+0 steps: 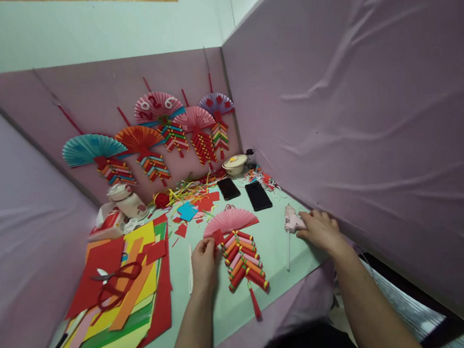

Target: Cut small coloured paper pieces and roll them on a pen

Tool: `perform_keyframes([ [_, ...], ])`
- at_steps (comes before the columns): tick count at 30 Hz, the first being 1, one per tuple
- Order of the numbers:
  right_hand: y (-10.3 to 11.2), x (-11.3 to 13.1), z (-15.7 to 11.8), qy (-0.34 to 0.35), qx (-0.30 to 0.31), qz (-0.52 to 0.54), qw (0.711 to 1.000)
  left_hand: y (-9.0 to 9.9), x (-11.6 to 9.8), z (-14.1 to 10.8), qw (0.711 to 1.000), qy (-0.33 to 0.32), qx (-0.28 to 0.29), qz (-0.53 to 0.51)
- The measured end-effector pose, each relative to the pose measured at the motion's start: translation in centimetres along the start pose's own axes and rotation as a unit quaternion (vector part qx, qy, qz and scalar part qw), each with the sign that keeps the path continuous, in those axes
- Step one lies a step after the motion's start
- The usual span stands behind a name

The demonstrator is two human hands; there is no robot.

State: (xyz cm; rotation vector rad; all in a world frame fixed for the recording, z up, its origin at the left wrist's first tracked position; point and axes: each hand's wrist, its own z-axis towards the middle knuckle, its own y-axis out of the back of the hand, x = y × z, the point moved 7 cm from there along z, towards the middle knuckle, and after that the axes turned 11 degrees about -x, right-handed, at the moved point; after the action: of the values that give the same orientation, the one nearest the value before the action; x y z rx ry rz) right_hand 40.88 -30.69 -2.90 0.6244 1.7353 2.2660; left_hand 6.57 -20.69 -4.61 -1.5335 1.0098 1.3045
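Left hand pinches red paper; right hand apparently touches glue gun.

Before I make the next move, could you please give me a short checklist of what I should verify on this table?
1. Left hand holding the small red paper: ok, pinched near the pink fan.
2. Right hand at the glue gun: ok; firm grip, cannot tell.
3. Glue gun hot: cannot tell.
4. Firecracker string laid out below the fan: ok.
5. Scissors away from both hands: ok, on the coloured paper stack.
6. Scraps cleared away: not ok, blue pieces lie beyond the fan.
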Motion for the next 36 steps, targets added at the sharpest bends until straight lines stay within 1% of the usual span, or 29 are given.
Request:
perform_keyframes([
  [7,-1.4,0.3,0.2,0.046,0.026,0.039,0.998,-0.4,-0.3,-0.9,1.0,0.002,0.007,-0.008],
  [8,-1.3,0.4,0.2,0.057,0.024,0.063,0.996,-0.4,-0.4,-0.9,1.0,0.002,0.005,-0.011],
  [10,-0.9,1.0,0.3,0.087,0.006,0.148,0.985,-0.5,-0.6,-0.8,1.0,0.003,-0.001,-0.015],
  [12,0.0,1.9,0.2,0.112,-0.018,0.268,0.957,-0.8,-0.9,-0.7,1.0,0.005,-0.001,-0.018],
  [14,0.6,2.8,-0.1,0.105,-0.023,0.384,0.917,-1.4,-1.3,-0.8,1.0,0.006,0.009,-0.022],
  [16,0.8,4.0,-0.5,0.06,-0.007,0.486,0.872,-2.3,-1.5,-1.2,0.999,0.011,0.029,-0.027],
  [19,0.1,6.2,-1.6,-0.039,0.022,0.606,0.794,-3.9,-1.5,-2.6,0.997,0.016,0.069,-0.028],
  [20,-0.1,7.0,-2.0,-0.065,0.03,0.629,0.774,-4.3,-1.5,-3.2,0.996,0.013,0.083,-0.026],
  [22,-0.5,8.7,-2.7,-0.088,0.035,0.648,0.756,-5.0,-1.5,-4.6,0.993,0.002,0.113,-0.02],
  [24,-0.4,9.8,-3.2,-0.092,0.018,0.653,0.752,-5.4,-1.5,-5.9,0.99,-0.008,0.141,-0.016],
  [27,-0.4,10.5,-3.6,-0.092,0.008,0.659,0.746,-5.5,-2.2,-7.1,0.983,-0.07,0.167,0.021],
  [30,-0.8,10.7,-3.7,-0.09,0.029,0.669,0.737,-5.4,-2.6,-7.3,0.975,-0.128,0.171,0.06],
  [32,-1.1,10.6,-3.7,-0.095,0.03,0.667,0.738,-5.4,-2.5,-7.1,0.974,-0.136,0.169,0.068],
  [36,-1.6,10.7,-3.7,-0.098,0.025,0.651,0.753,-5.4,-2.3,-6.8,0.972,-0.152,0.162,0.079],
])
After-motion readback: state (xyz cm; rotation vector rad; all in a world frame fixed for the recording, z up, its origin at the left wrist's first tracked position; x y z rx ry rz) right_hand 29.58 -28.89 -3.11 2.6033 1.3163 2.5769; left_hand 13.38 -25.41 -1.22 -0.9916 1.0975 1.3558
